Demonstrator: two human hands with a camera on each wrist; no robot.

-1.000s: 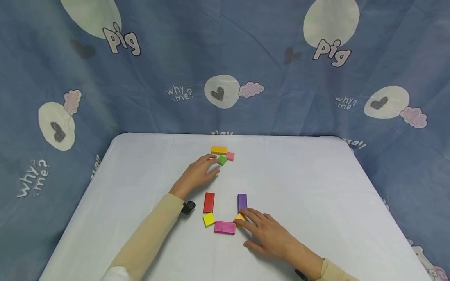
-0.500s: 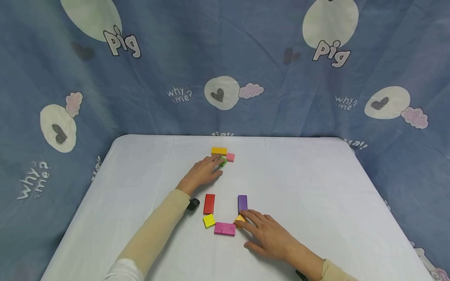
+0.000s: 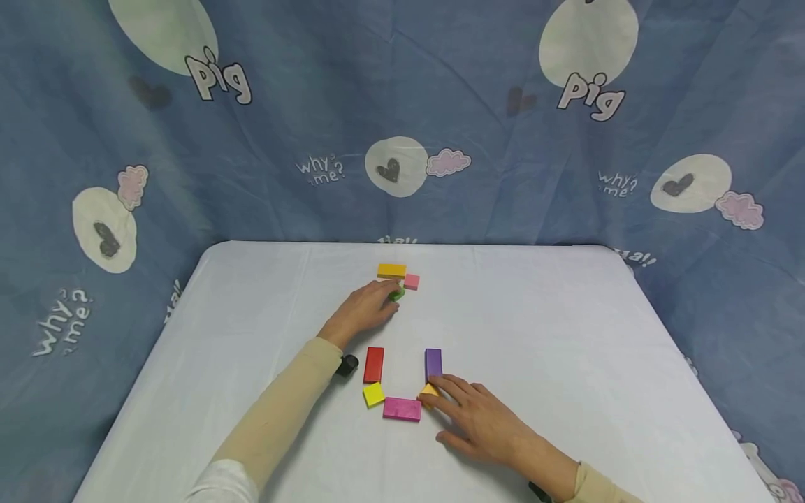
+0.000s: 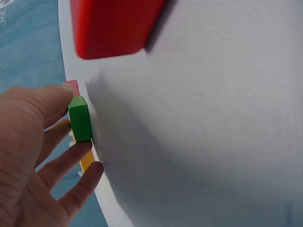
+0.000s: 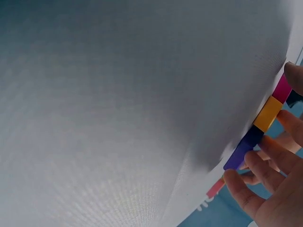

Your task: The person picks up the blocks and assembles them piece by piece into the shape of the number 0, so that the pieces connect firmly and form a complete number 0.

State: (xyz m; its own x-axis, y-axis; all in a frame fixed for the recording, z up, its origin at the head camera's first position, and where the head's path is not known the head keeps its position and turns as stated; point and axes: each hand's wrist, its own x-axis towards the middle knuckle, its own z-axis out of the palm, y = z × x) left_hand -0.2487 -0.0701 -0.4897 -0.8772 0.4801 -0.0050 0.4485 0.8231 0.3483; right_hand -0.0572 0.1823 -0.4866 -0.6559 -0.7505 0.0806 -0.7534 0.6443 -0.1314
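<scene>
In the head view my left hand is at the far group of blocks and pinches a small green block between thumb and fingers. Its fingers partly cover that block. Right beside it lie a small pink block and a long orange-yellow block. My right hand rests nearer, its fingers loosely extended at a small orange block and the near end of a purple block; fingers partly cover the orange one. No grip shows there.
A red block, a yellow square block and a magenta block form a U shape with the orange and purple ones on the white table. A patterned blue cloth hangs behind.
My left hand has moved slightly forward and right over the green block, and its fingers have closed on it. The green block has turned a little. My right hand stays in place.
</scene>
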